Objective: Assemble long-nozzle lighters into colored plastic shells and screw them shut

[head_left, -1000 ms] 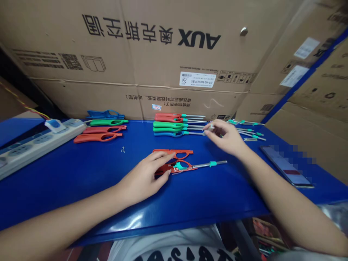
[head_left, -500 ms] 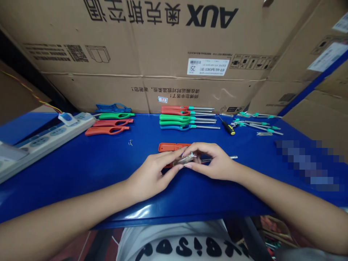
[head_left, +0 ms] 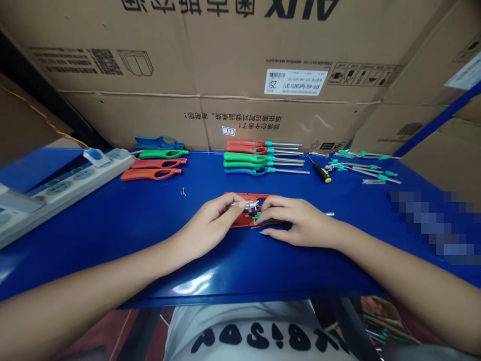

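Head view: we see our left hand [head_left: 212,220] pinching a small white-tipped cartridge [head_left: 248,204] over the opened orange lighter casing [head_left: 239,220], which lies beneath both hands; our right hand [head_left: 298,220] curls over its green part [head_left: 258,217], grip unclear.

left fingers [head_left: 233,214] holding cylinder [head_left: 248,204], casing [head_left: 239,220] (orange) near

Assembly workshop, blue worktable [head_left: 112,225], screwdriver [head_left: 320,170], orange handle shell [head_left: 239,221], rows of metal-tubed handles [head_left: 246,159]
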`<state>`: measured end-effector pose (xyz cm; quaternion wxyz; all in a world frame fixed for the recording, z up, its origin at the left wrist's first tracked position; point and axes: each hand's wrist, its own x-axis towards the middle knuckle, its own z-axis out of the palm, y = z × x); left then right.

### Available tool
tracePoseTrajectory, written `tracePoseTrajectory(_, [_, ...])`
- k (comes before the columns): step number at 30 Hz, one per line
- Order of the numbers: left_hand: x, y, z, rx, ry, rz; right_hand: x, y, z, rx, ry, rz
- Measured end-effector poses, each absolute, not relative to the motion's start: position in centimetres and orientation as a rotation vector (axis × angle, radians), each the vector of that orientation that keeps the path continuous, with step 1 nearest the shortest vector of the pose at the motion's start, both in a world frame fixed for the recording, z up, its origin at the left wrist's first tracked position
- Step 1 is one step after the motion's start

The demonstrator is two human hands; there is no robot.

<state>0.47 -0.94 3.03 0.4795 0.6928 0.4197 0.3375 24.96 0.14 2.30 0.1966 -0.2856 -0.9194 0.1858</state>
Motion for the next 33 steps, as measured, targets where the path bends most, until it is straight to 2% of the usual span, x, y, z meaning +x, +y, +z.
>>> tracePoseTrajectory(4, [0.7,-0.8,2.7,1.603,0.999,0.8,24.7,0.0,1.8,-0.823,-2.601,0.441])
tracePoseTrajectory(8, [0.7,-0.7,2.2,1.569,0.977,0.819,24.4,0.0,1.9,-0.792,-2.507,0.55])
tracePoseTrajectory(10, [0.7,-0.5,2.1,1.574,0.992,0.83,24.2,-0.2,2.1,-0.862,-2.397,0.723])
tracePoseTrajectory(14, [0.6,-0.3,2.1,1.63,1.033,0.784,23.8,-0.2,2.3,-1.12,-2.002,1.339])
tracePoseTrajectory(17, [0.5,-0.2,2.3,1.645,1.043,0.746,23.8,0.2,2.1,-1.091,-1.815,1.563])
tracePoseTrajectory(33, [0.7,-0.2,2.6,1.618,1.031,0.713,24.3,1.1,1.5,-1.016,-1.795,1.548])
